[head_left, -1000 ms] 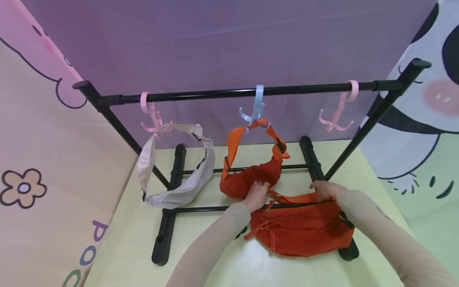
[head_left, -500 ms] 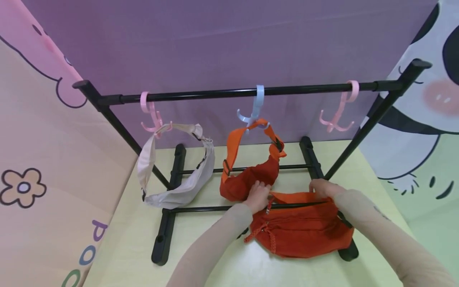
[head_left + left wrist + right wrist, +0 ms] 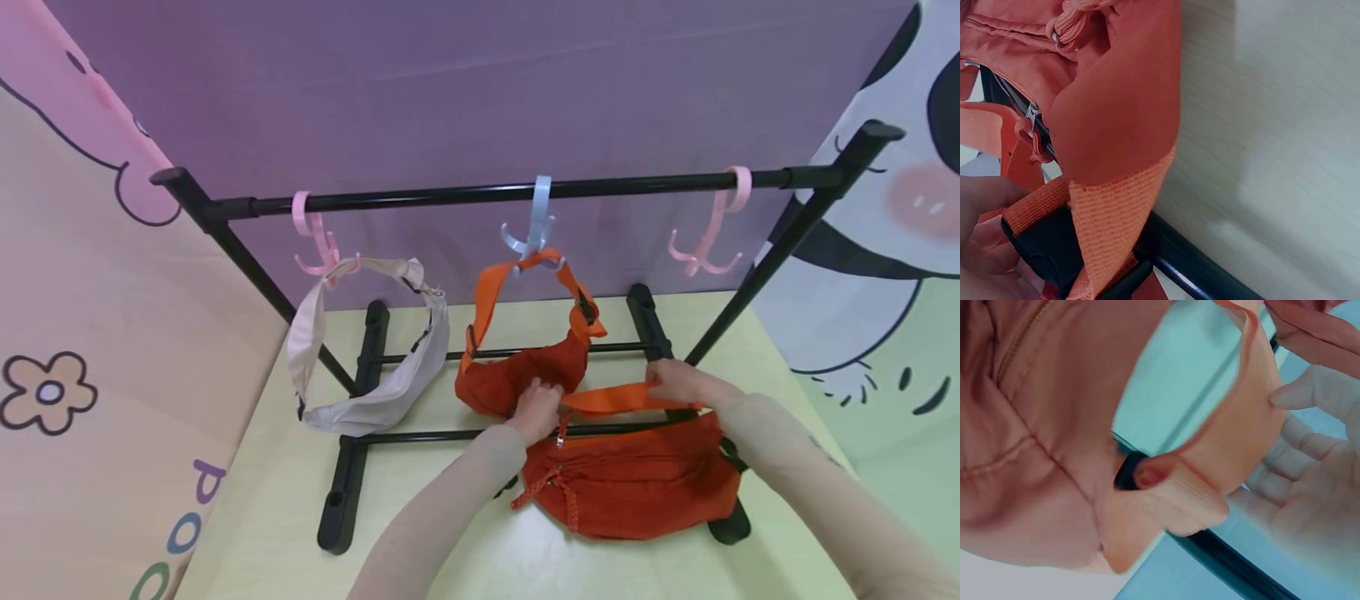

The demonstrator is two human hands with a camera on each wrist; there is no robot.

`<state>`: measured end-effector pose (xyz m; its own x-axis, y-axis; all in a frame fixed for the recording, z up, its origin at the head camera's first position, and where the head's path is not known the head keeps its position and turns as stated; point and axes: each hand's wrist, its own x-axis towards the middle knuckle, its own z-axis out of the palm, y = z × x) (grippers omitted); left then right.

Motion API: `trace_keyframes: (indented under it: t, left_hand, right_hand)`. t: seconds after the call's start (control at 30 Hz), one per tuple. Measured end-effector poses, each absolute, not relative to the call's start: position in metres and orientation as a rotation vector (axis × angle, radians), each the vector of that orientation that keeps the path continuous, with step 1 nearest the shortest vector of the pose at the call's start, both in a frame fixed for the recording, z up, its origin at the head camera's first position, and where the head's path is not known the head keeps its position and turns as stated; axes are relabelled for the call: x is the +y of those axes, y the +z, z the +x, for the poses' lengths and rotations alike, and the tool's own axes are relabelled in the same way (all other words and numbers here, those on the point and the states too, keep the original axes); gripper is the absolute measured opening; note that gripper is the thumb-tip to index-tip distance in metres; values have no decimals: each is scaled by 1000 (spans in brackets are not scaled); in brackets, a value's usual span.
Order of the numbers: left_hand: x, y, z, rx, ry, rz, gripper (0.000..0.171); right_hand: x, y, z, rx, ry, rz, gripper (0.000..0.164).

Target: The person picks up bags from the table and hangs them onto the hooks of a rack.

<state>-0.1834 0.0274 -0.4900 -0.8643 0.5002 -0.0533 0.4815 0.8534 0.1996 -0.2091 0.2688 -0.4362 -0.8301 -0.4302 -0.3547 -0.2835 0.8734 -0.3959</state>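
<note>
A red-orange waist bag (image 3: 630,483) lies across the front lower bar of a black rack (image 3: 420,197). My left hand (image 3: 536,412) holds the left end of its strap by a black buckle (image 3: 1054,244), seen in the left wrist view. My right hand (image 3: 690,385) pinches the orange strap (image 3: 611,400) near its right part, lifted above the bar; in the right wrist view the strap (image 3: 1257,412) forms a loop. Behind my left hand, a smaller red-orange bag (image 3: 525,375) hangs by its strap from a blue hook (image 3: 538,221).
A white waist bag (image 3: 375,408) hangs from a pink hook (image 3: 322,242) on the left. Another pink hook (image 3: 712,225) hangs on the right of the top bar. The rack stands on a pale wooden table (image 3: 255,500), with a purple backdrop (image 3: 480,92) behind.
My right hand has risen slightly, drawing the strap up off the lower bar. My left hand stays nearly in place. The hanging red-orange bag has swayed a little.
</note>
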Motion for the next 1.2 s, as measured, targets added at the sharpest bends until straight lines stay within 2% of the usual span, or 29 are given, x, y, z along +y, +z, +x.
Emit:
trace_keyframes:
  t: [0.17, 0.47, 0.6, 0.83, 1.03, 1.2]
  left_hand:
    - [27, -488, -183, 2904, 386, 752, 17]
    - [20, -477, -183, 2855, 608, 704, 28]
    - [15, -471, -183, 2845, 705, 722, 26]
    - [10, -462, -184, 2661, 994, 634, 26]
    - [7, -455, -182, 2553, 1240, 613, 27]
    - [4, -450, -180, 2479, 1349, 587, 29]
  right_hand:
    - [269, -427, -209, 2628, -498, -520, 18]
    - [275, -416, -204, 2720, -616, -512, 16]
    - [279, -414, -203, 2739, -645, -527, 15]
    - [280, -406, -201, 2660, -729, -434, 34]
    - [278, -399, -195, 2584, -812, -434, 34]
    - [277, -397, -191, 2541, -822, -422, 41]
